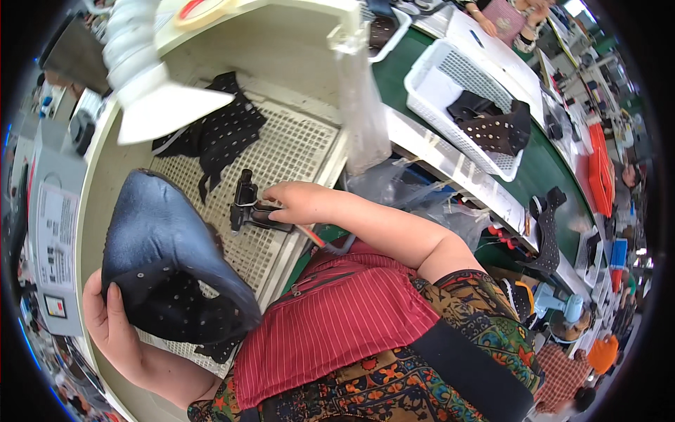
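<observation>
In the head view, the left grip (109,327) is pinching the near edge of the blue piece (158,225), with the thumb on its black dotted part (176,302); the piece is leaning away beyond that grip, over the grate (295,133). The right grip (306,202) is closing around the handle of the gun (244,204), whose body is lying just left of those fingers. For good handling, the left grip should probably be keeping the opening spread (folds would be hiding surface), while the right is steering the hose (311,235), trailing just below it, clear of the fabric.
</observation>
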Motion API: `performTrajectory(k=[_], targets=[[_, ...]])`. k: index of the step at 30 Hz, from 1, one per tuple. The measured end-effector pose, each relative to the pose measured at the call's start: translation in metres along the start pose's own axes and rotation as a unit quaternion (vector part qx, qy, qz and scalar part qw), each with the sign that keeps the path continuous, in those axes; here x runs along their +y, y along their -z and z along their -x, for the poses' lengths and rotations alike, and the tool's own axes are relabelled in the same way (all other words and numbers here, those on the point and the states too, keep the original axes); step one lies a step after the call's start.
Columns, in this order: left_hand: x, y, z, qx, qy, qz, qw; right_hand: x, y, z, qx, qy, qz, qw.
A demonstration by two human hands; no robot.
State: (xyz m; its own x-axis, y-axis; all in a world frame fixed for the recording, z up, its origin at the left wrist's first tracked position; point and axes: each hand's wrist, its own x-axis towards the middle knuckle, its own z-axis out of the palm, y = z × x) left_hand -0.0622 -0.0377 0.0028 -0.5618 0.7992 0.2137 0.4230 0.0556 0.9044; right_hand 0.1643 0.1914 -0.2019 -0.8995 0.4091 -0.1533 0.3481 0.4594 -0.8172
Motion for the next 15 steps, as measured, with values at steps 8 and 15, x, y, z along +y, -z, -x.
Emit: performTrajectory(k=[8, 15], targets=[[0.108, -0.231, -0.057, -0.203, -0.026, 0.162, 0.965, 0.043, 0.082, 0.129, 0.068, -0.034, 0.02, 0.997], [0.148, -0.413, -0.122, -0.306, 0.027, 0.312, 0.899, 0.071, 0.118, 0.253, 0.2, -0.198, -0.088, 0.955]])
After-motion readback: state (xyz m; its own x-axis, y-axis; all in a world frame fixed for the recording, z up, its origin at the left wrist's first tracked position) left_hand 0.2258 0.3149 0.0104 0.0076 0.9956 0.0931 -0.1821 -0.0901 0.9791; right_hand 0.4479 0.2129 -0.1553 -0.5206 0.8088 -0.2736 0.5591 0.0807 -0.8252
